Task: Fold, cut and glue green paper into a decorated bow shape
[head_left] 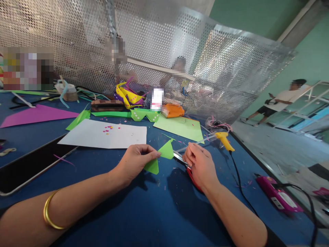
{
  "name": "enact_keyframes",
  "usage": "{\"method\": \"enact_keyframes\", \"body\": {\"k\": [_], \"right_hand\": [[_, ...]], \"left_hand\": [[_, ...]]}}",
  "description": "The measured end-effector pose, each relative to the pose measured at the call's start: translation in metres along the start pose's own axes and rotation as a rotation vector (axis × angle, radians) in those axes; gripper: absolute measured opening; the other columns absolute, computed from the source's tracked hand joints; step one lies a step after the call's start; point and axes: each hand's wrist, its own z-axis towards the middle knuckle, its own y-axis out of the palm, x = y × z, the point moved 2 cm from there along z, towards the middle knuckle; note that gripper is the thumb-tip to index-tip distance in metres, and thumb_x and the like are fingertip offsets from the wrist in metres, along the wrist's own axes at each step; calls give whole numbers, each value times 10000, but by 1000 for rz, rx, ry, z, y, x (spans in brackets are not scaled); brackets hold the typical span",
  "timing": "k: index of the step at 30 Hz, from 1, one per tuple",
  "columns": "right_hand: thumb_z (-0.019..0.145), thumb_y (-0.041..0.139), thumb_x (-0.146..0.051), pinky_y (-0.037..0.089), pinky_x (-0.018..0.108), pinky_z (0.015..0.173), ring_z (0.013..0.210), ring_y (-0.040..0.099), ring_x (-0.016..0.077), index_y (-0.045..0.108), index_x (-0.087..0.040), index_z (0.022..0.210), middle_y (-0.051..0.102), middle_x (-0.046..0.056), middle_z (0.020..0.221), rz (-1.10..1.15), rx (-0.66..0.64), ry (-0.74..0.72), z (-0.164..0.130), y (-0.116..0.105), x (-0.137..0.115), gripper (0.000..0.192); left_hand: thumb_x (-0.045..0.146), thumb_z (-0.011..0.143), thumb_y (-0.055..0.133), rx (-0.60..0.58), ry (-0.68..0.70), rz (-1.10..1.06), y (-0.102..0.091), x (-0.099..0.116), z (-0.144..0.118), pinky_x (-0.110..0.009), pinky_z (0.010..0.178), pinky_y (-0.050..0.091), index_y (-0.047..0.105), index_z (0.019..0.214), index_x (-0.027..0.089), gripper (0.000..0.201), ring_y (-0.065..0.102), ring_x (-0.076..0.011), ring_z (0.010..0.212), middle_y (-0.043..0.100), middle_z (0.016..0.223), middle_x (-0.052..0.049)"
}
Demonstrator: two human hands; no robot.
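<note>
Pinching a small folded green paper piece (160, 156) between thumb and fingertips, the left hand (136, 161) holds it just above the blue table (144, 212), prob. so the free edge meets the blades. The right hand (200, 166) is closed round red-handled scissors (189, 168), tips touching the paper's right corner. A yellow glue gun (224, 140) lies just beyond on the right (cord trailing near), within reach. White sheet (105, 134) w/ tiny confetti bits lies farther off, left of centre.
</note>
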Motion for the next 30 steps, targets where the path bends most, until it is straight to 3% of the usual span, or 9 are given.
{"method": "enact_keyframes", "body": {"k": [3,7,10,15,18,22,25,30], "right_hand": [[818,660,-415,338,263,518,411,367,83,475,-199,483,324,-78,416,-43,-13,-32,1,1,1,440],[767,710,-377,417,273,650,598,552,131,689,-198,647,587,-22,544,-163,31,-100,4,-1,1,217],[692,764,-325,438,294,734,704,601,159,726,-216,718,682,-9,672,-227,60,-92,4,-3,1,119],[790,682,-439,434,336,809,676,581,163,697,-217,624,647,-6,585,-292,22,-103,5,-4,3,277],[820,641,-515,450,351,808,688,605,176,731,-213,682,674,17,624,-274,-27,-58,6,-3,6,344],[727,757,-463,482,314,742,735,633,174,757,-224,845,721,21,768,-116,-118,85,0,4,9,266],[662,815,-355,484,278,681,674,610,144,745,-218,824,702,-2,730,-71,-158,168,-7,10,8,223],[644,811,-300,454,235,597,603,541,107,722,-204,728,652,-24,652,-98,-132,124,-10,12,6,156]], "left_hand": [[373,659,768,3,-46,-40,0,-1,0,-223,481,390,657,615,150,253,508,-100,519,567,561,1],[374,641,797,2,-102,-113,1,-1,1,-213,476,393,663,609,148,265,519,-99,510,578,547,0],[391,620,820,16,-121,-145,1,-1,2,-206,489,408,685,631,143,283,532,-102,531,603,571,-8],[395,611,827,14,-153,-172,0,-2,1,-205,499,416,698,668,137,293,562,-119,569,634,614,-26],[438,633,803,-24,-166,-161,0,-3,1,-229,499,428,707,707,141,321,574,-137,559,648,620,-35],[468,659,767,-65,-155,-39,2,-4,0,-226,484,394,713,715,140,337,541,-123,517,638,584,-23],[453,689,739,-147,-112,48,5,-2,-2,-210,463,331,706,672,142,313,477,-95,480,595,527,3],[471,727,695,-167,-81,142,6,-2,-4,-214,440,268,723,663,140,338,405,-84,461,571,509,9]]}}
